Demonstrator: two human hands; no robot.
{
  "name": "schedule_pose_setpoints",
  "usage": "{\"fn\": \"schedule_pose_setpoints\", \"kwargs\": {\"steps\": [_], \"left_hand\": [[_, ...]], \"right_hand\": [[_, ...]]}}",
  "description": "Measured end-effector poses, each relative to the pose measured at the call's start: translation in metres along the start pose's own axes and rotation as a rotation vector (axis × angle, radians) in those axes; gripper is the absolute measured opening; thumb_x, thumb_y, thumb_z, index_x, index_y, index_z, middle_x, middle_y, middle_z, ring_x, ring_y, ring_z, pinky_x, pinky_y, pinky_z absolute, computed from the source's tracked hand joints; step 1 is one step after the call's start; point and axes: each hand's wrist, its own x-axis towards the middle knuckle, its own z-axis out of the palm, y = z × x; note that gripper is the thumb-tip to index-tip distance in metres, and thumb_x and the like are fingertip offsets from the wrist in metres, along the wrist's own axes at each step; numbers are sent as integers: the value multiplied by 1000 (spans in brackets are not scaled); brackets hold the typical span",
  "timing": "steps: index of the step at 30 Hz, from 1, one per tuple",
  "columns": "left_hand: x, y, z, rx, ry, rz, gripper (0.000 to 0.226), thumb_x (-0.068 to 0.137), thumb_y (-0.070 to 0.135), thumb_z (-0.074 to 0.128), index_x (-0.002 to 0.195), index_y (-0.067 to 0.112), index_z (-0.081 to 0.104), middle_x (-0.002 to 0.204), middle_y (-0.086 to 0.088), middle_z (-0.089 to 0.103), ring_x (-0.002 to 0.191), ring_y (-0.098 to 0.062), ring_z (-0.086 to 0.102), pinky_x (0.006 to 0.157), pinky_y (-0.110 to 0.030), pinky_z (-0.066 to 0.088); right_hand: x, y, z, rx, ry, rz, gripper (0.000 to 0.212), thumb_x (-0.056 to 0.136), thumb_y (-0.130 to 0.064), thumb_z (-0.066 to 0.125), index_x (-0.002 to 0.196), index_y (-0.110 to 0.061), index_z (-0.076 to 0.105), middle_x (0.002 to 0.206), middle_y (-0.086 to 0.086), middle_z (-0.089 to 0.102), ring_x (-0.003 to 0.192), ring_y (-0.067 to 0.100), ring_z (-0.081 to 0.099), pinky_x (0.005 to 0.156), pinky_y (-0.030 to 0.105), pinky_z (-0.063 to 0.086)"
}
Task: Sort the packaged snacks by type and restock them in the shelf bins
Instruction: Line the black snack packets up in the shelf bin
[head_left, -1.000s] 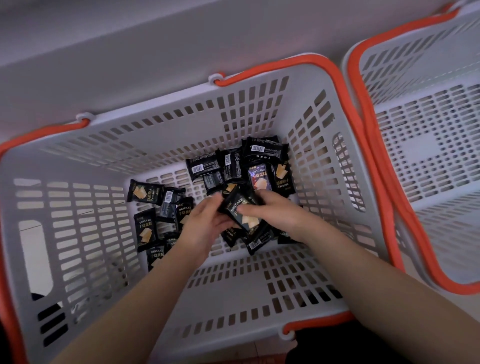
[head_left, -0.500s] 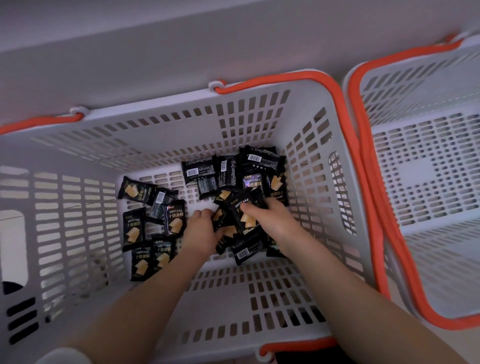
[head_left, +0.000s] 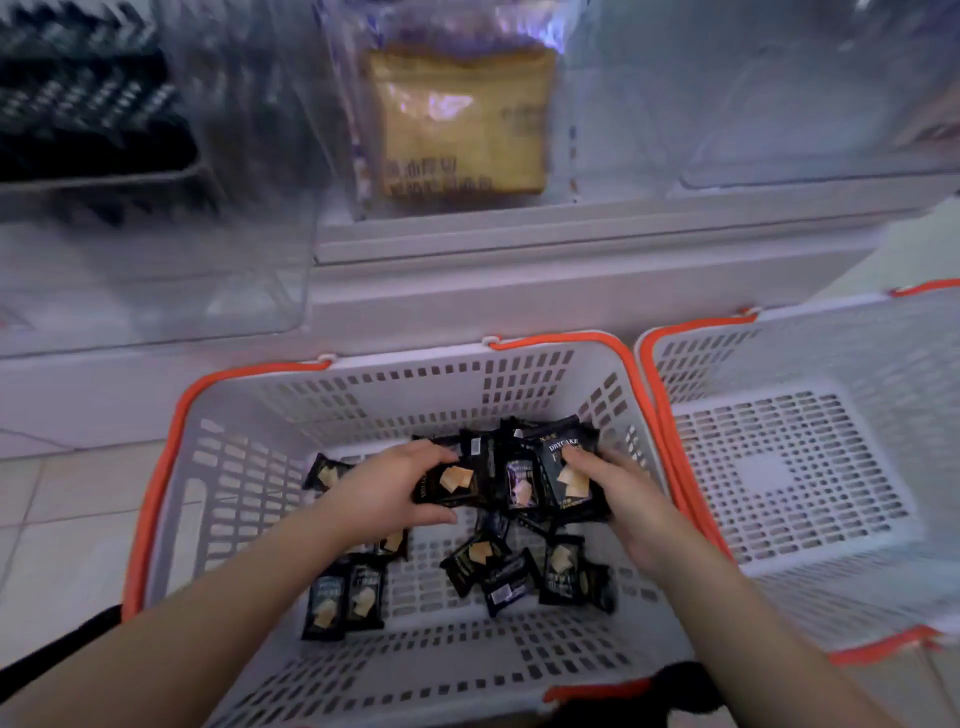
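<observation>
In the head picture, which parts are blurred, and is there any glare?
Head view: the shelf bins and the bread pack are smeared by blur; purplish glare lies on the bread pack's wrap; the packets in the basket are sharper, print readable.

"DRYCAKE" on black snack packet (head_left: 567, 470), bread bag (head_left: 460, 122) print blurred

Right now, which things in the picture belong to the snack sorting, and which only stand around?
Part of the job:
- left hand and right hand, each gripping black snack packets
- grey basket holding them
- clear shelf bins

Just standing around:
- second basket, nothing seen inside
- bagged bread behind clear plastic
</observation>
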Motion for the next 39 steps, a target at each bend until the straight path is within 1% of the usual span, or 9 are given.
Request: {"fn": "schedule_pose_setpoints", "kwargs": {"steps": [3, 6, 10, 14, 20, 27, 30, 36, 39], "left_hand": [[-34, 26, -45, 127, 53, 115, 70, 80, 54, 60, 139, 23, 38, 137, 4, 46, 125, -13, 43, 100, -23, 34], [-76, 52, -84, 215, 214, 232, 64, 82, 56, 56, 136, 24, 41, 131, 4, 51, 121, -13, 47, 96, -24, 38], [-138, 72, -133, 256, 459, 387, 52, 80, 49, 62, 123, 21, 53, 110, 3, 60, 104, -15, 56, 82, -25, 42], [-186, 77, -180, 403, 479, 535, 45, 76, 38, 59, 115, 14, 60, 102, -3, 62, 94, -21, 59, 80, -31, 46], [-226, 60, -205, 532, 524, 577, 44, 75, 30, 74, 115, 13, 64, 112, -8, 62, 101, -24, 61, 83, -31, 50], [-245, 36, -225, 559, 732, 649, 40, 80, 30, 68, 117, 14, 66, 104, -15, 61, 90, -30, 60, 83, -36, 45], [-249, 24, -236, 379, 781, 558, 50, 75, 23, 74, 120, 6, 61, 110, -13, 61, 97, -25, 59, 85, -31, 47], [-248, 5, -252, 266, 918, 523, 26, 73, 14, 67, 96, 2, 66, 111, -13, 62, 100, -23, 62, 81, -33, 51], [-242, -6, -267, 244, 951, 484, 28, 75, 8, 68, 103, 4, 69, 111, -14, 61, 101, -26, 60, 85, -36, 50]], "right_hand": [[-40, -33, 6, -87, -63, -125, 37, 80, -36, 68, 113, -20, 63, 104, -2, 71, 100, 17, 63, 94, 37, 47], [-83, -64, 19, -157, -99, -232, 30, 84, -31, 65, 109, -14, 65, 94, 0, 73, 87, 14, 68, 78, 27, 52], [-136, -98, 44, -313, -198, -335, 16, 87, -34, 62, 97, -24, 69, 99, -5, 73, 96, 14, 66, 86, 29, 48], [-178, -123, 88, -457, -286, -334, 19, 86, -37, 63, 99, -23, 68, 100, 0, 73, 93, 18, 67, 81, 33, 52], [-213, -143, 160, -533, -415, -402, 18, 94, -32, 51, 101, -19, 61, 89, 0, 68, 78, 11, 64, 66, 24, 51], [-230, -154, 203, -614, -452, -533, 40, 96, -46, 37, 108, -17, 63, 108, 9, 69, 91, 14, 61, 87, 32, 44], [-233, -162, 213, -521, -520, -529, 51, 77, -61, 48, 106, -22, 64, 106, 4, 71, 93, 14, 66, 83, 26, 48], [-233, -195, 236, -451, -568, -596, 30, 76, -35, 65, 99, -16, 61, 82, -2, 69, 71, 8, 65, 56, 20, 49], [-227, -217, 254, -534, -454, -592, 22, 82, -22, 65, 103, -15, 61, 92, 3, 69, 78, 14, 66, 64, 28, 51]]}}
